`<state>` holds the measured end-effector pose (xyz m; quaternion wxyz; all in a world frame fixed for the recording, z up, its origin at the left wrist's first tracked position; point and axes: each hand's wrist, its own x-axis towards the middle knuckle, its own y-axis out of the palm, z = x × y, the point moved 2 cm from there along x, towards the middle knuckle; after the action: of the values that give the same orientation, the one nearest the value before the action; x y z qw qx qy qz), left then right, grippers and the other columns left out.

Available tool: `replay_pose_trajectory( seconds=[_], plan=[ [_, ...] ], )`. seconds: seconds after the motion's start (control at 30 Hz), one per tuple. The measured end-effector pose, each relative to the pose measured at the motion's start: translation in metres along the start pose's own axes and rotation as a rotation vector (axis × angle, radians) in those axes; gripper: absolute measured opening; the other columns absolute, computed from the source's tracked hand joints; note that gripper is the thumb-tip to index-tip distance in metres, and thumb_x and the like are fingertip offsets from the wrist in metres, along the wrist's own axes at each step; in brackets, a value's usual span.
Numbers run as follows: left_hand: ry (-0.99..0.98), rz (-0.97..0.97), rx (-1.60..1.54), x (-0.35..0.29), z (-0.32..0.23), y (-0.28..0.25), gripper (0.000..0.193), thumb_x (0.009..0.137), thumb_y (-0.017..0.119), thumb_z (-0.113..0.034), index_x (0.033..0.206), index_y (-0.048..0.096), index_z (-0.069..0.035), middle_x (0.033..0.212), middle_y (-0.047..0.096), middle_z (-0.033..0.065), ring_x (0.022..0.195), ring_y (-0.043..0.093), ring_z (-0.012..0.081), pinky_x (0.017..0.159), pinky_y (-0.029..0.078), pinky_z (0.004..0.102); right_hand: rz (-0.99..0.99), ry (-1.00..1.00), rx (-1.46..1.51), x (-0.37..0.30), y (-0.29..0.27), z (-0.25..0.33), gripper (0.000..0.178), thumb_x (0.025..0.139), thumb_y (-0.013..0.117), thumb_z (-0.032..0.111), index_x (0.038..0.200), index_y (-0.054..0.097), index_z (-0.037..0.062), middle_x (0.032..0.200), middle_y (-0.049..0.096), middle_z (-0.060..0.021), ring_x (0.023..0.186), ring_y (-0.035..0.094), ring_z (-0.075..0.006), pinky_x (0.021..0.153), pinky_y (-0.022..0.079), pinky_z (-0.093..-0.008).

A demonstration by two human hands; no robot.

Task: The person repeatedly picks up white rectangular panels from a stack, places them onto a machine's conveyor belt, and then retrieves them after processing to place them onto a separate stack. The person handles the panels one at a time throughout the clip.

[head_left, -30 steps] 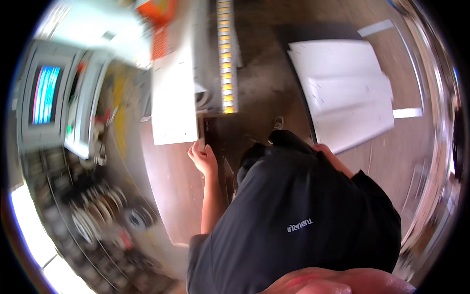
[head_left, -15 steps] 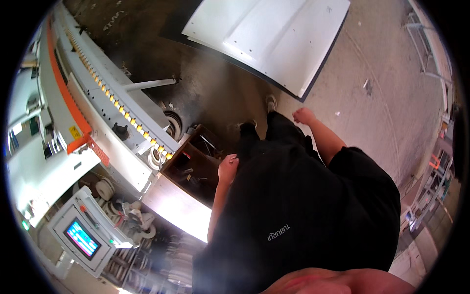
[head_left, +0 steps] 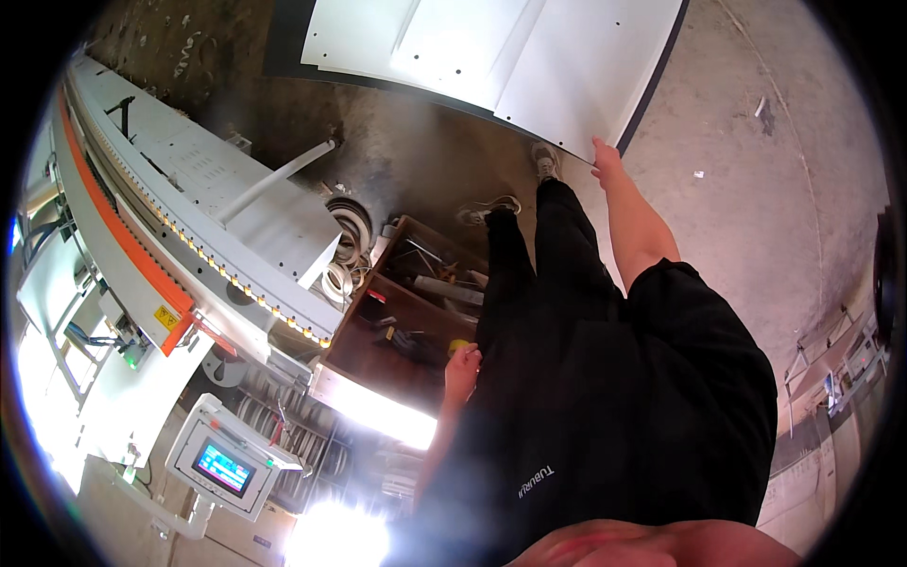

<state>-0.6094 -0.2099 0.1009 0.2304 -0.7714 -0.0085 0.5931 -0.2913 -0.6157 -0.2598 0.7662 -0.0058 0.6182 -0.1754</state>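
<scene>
A stack of large white panels [head_left: 453,57] with small dark holes lies ahead of me on a dark base sheet [head_left: 283,47]. My right hand [head_left: 607,164] is at the near right corner of the stack, its fingers apart. Whether the fingertips touch the panel edge I cannot tell. At my left side, my left hand [head_left: 462,370] hangs with curled fingers and shows nothing in them. Beside it stands a brown open box [head_left: 416,312] holding loose tools and scraps. A small yellow thing [head_left: 458,346] shows just past the left hand.
A long machine [head_left: 189,236] with an orange strip and a row of yellow rollers runs along the left. Its control screen [head_left: 224,466] stands at the lower left. A white bar [head_left: 279,180] juts toward me, near coiled strips [head_left: 348,236] on the floor. Racks [head_left: 836,364] stand far right.
My right hand has reached forward to the panel corner, and its fingers have opened. My legs have shifted in a step, and the view has turned. The left hand stays low and curled.
</scene>
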Motion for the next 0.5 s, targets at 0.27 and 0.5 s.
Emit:
replay_pose_trajectory(
  seconds=[0.27,0.5],
  plan=[
    [0.175,0.039,0.105,0.021,-0.033,0.013,0.032,0.099,0.065,-0.022,0.124,0.068,-0.003,0.097,0.073,0.0082,0.081,0.067,0.0122,0.079,0.054,0.0281,-0.133,0.041,0.201,-0.015,-0.005,-0.009,0.052,0.093,0.066,0.061,0.118,0.061,0.0162,0.102,0.06,-0.0004,0.087,0.053,-0.0176,0.069,0.044,-0.0357],
    [0.242,0.22,-0.139,0.034,-0.102,0.008,0.032,0.101,0.062,-0.02,0.127,0.065,-0.002,0.098,0.071,0.0057,0.077,0.064,0.0112,0.071,0.053,0.0272,0.211,-0.174,0.107,-0.102,-0.059,-0.001,0.052,0.094,0.064,0.065,0.108,0.066,0.0144,0.09,0.059,0.0002,0.077,0.051,-0.0125,0.062,0.045,-0.0316]
  ],
)
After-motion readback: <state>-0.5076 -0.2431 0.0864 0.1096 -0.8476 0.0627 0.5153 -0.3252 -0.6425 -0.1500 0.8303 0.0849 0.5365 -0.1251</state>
